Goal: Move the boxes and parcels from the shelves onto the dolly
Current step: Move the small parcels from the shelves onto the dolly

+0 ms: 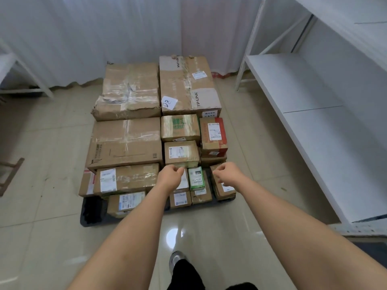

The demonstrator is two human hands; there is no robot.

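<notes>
A dark flat dolly [92,212] on the tiled floor carries several taped cardboard boxes: two big ones at the back [129,91] [186,84], a wide one [125,141] in the middle, and small labelled parcels at the front right. Both my arms reach over the near right part of the load. My left hand [170,174] hovers with loosely curled fingers at the front edge of a small labelled box [181,153], holding nothing. My right hand [226,172], also loosely curled and holding nothing, is above a brown parcel [224,188]. Between the hands stands a green-and-white box [196,178].
White metal shelves [314,91] run along the right, their boards bare. Another white shelf frame [21,76] stands at the left edge. A white curtain [104,38] hangs behind the dolly. My shoe [177,260] is on the floor in front of it.
</notes>
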